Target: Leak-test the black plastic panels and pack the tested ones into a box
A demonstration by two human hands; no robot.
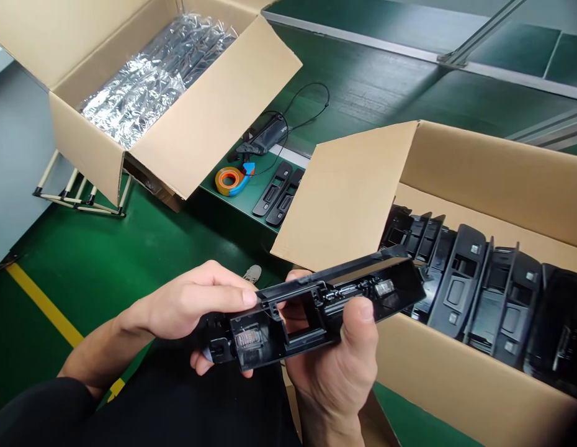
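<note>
A worker in a black short-sleeved top (200, 397) grips a black plastic trim panel (319, 313) in both hands, held at a tilt above the lap, just in front of an open carton (335, 192). From where I stand, its hollow, ribbed side faces up, showing a rectangular cutout and a small clear piece (248, 337) near the left end, with another toward the right. The left hand (186, 304) grasps the near-left end, thumb along the upper edge and fingers curled beneath. The right hand (337, 366) clasps the middle from below, thumb over the lower edge; some of its fingers show through the cutout. Similar black panels (458, 285) stand in a row inside the carton at right. At upper left, a second carton (214, 105) holds silvery plastic-wrapped packages (149, 81). Between the two, on a green tabletop (244, 208), a roll of tape in an orange-and-blue dispenser (230, 180) lies beside two more panels (272, 189), near a dark device with a cord (270, 133). A yellow line (44, 304) crosses the green floor (149, 242).
</note>
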